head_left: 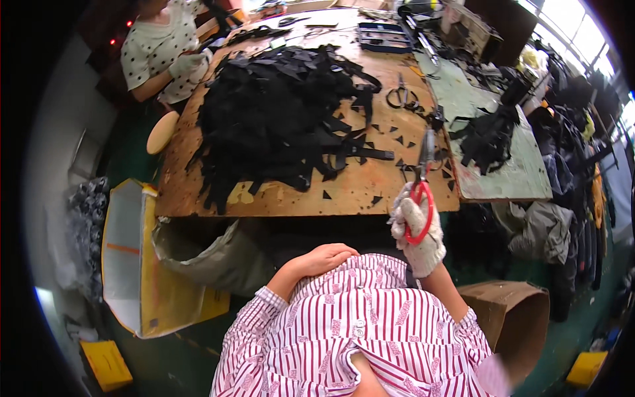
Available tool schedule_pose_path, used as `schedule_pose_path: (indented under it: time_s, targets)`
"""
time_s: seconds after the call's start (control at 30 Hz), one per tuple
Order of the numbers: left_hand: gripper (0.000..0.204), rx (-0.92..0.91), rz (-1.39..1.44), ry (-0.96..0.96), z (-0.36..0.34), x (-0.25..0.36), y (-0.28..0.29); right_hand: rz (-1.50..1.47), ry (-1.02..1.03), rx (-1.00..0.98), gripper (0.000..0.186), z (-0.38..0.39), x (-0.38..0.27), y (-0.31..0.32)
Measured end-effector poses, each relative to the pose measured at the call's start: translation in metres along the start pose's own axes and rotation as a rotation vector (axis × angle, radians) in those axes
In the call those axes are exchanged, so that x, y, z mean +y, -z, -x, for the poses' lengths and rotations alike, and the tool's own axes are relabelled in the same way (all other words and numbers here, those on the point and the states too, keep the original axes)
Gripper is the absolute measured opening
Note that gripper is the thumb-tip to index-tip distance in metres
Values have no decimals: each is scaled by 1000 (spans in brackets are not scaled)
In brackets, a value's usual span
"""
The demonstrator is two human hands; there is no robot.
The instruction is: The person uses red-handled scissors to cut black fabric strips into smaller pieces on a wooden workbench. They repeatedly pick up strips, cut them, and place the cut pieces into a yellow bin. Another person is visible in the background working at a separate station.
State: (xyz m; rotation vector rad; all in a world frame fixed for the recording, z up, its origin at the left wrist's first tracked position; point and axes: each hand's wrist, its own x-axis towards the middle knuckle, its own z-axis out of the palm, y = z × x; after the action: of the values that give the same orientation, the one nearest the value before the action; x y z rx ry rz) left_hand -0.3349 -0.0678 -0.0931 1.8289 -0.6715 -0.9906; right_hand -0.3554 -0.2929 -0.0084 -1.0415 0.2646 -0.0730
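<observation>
In my right hand (423, 248), which wears a white knit glove, is a pair of red-handled scissors (427, 155). Their blades point away from me over the table's near right edge. My bare left hand (325, 258) lies flat against the front of my striped shirt, holding nothing. A large heap of black fabric strips (264, 112) covers the left and middle of the wooden table (423, 192). One black strip (370, 153) sticks out from the heap toward the scissors. Small black offcuts (377, 200) are scattered around it.
Another pair of scissors (401, 96) lies farther back, near a blue tray (383, 38). Black strips (489, 135) lie on the pale green board (522, 178) at right. A gloved co-worker (188, 66) is at far left. An open sack (211, 258) and a cardboard box (509, 298) stand below.
</observation>
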Motion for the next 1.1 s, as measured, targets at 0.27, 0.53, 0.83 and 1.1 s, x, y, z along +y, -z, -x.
schedule_pose_path:
  time_s: [0.27,0.53,0.83,1.1]
  targets:
    - [37,68,115,24,4,-15,4,-54,102,10,26,-23,5,-5]
    - [28,407,97,51,-4,-34,4,-23,18,-10,31,-32,30,-4]
    - [21,714,382,-65,-24,-2,73,4,-23,33,30,-40,33,5]
    - [19,1065,-537,-356,-79,11,133,104,-82,71,36,-40,29,2]
